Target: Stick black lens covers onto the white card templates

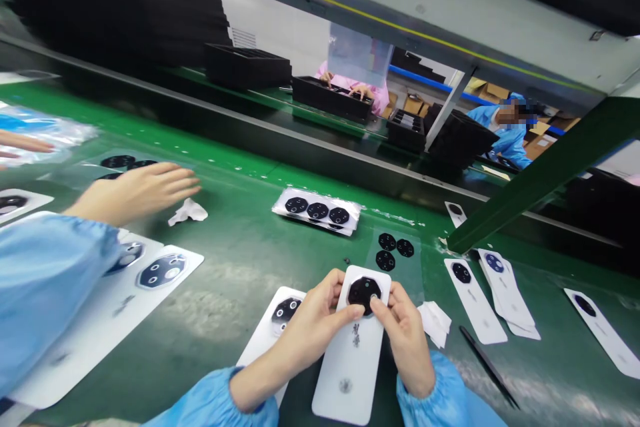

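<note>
A white phone back cover [345, 360] with dark markings is gripped upright between both of my hands, tilted toward me. Along its left edge, my left hand [315, 320] is closed, the thumb lying on the black camera disc [364, 293]. My right hand [404, 330] grips the other edge, its thumb pressing the disc's lower right. Under my left forearm lies another white back cover [263, 327], partly hidden. Just beyond the held cover, black camera discs [385, 260] sit on a clear sheet [407, 273]. A crumpled white tissue [435, 323] rests beside my right hand.
Black tweezers [487, 363] and several white covers [480, 307] lie at right. A strip stack with black discs [317, 211] stands ahead. From the left reaches a co-worker's hand [135, 193] over larger covers [100, 320]. A green post [525, 180] slants at right.
</note>
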Available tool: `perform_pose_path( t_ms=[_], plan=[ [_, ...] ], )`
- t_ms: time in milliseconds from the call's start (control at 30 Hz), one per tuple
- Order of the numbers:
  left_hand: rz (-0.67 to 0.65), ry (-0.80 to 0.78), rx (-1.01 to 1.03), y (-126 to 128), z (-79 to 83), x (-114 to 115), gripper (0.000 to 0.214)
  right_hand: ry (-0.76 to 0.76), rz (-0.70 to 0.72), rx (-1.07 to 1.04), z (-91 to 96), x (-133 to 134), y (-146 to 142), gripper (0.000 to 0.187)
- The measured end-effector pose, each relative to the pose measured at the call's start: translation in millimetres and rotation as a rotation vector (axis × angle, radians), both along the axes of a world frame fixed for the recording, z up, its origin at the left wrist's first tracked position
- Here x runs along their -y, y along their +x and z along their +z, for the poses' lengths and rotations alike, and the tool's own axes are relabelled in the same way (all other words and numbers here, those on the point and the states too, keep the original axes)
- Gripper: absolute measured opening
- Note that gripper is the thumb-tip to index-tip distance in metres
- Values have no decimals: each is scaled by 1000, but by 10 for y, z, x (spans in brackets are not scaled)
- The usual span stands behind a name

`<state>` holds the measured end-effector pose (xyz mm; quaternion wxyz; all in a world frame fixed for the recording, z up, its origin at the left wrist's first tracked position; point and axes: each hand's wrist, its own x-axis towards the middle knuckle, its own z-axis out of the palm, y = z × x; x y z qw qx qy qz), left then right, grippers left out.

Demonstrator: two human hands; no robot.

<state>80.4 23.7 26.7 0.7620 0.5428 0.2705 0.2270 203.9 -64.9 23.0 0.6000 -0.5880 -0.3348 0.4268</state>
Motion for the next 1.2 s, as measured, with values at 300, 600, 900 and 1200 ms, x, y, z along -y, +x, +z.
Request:
perform_pose_path(
  t_ms=[300, 600, 900, 1200],
  plan=[
    [-53, -229, 43, 21, 77, -8, 36, -68, -178, 101, -125, -7, 90, 33],
    [5, -239, -33, 51, 29, -12, 37, -83, -170, 86, -159, 15, 112, 33],
    [21, -239, -6, 48, 66, -1, 35, -55, -173, 63, -152, 14, 110, 34],
    [17, -203, -10, 38, 69, 0, 36, -51, -186, 61, -151, 19, 109, 33]
  ],
)
